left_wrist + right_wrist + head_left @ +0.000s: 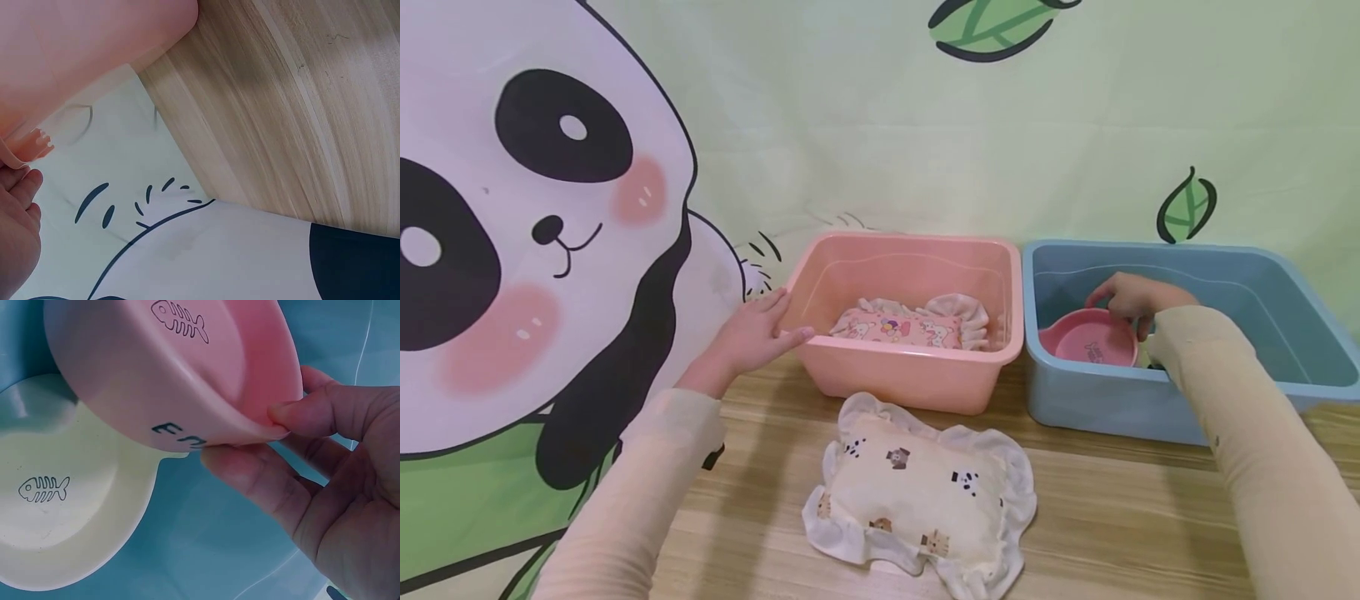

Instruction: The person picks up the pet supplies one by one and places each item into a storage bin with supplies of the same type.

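My right hand [1138, 297] is inside the blue tub [1097, 407], where it pinches the rim of a pink pet bowl [1093, 340] between thumb and fingers. The right wrist view shows that bowl tilted, with a fishbone print inside. Below it lies a pale yellow bowl [81, 531] with the same print, partly covered by the pink one. My left hand [751, 337] rests at the left rim of the pink tub [902, 379], fingers extended and thumb near the front corner. Inside this tub lies a pink frilled pillow [895, 327].
A cream frilled pillow [917, 492] printed with animal faces lies on the wooden table [1097, 517] in front of the pink tub. The two tubs stand side by side against a green cloth backdrop [850, 108] with a large panda drawing on the left.
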The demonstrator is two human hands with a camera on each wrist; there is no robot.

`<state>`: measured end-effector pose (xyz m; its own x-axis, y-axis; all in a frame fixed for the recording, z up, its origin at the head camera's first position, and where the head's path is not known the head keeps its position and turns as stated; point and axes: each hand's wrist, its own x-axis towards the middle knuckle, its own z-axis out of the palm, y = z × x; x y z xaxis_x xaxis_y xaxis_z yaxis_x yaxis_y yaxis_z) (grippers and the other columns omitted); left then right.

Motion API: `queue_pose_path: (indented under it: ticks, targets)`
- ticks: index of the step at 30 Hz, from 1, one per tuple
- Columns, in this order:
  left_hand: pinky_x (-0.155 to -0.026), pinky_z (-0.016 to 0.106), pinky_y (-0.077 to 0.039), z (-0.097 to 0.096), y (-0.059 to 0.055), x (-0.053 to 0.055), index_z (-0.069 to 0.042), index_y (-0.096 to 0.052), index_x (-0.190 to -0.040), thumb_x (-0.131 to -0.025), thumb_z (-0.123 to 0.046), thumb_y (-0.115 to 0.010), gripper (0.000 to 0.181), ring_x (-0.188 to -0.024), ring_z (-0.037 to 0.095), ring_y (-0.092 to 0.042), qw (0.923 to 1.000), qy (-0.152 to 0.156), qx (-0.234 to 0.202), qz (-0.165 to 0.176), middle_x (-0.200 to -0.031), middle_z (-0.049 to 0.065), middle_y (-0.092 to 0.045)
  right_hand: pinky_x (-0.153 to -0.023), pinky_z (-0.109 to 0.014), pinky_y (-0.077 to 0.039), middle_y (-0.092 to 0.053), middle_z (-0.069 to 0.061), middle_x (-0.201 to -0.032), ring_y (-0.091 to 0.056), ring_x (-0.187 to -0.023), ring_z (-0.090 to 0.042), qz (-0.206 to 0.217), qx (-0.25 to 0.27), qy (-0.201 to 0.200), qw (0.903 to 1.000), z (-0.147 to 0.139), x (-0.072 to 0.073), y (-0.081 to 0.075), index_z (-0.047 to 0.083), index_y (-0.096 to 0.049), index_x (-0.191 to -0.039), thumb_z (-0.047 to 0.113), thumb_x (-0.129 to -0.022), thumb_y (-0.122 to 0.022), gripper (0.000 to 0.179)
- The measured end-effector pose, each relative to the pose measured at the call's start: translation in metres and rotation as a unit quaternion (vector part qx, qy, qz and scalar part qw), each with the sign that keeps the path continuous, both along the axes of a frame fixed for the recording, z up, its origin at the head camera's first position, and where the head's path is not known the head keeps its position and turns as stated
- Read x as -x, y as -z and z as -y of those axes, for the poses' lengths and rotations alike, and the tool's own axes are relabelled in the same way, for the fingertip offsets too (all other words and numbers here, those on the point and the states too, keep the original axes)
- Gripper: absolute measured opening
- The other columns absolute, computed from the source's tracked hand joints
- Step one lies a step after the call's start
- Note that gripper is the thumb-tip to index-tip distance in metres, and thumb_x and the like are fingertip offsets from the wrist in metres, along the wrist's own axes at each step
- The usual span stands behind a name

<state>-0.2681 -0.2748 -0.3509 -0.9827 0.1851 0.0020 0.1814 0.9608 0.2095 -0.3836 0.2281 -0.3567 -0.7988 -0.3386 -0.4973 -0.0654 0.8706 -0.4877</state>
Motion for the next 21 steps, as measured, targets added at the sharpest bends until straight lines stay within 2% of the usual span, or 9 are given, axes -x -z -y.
queue_pose_path:
  ticks: [21]
  targets:
    - [-0.103, 0.052, -0.025, 0.0023, 0.0033, 0.0017, -0.006, -0.017, -0.141, -0.08, -0.067, -0.037, 0.089, -0.13, 0.039, -0.025, 0.9999, 0.006, 0.001, -0.011, -0.146, 0.016, -0.02, -0.066, -0.035, -0.053, -0.041, -0.03, -0.121, -0.051, -0.091, -0.032, 0.015, 0.006, 0.009, 0.9998, 0.0019, -0.0019, -0.0005, -0.003, -0.035, -0.131, 0.001, -0.074, -0.059, 0.061]
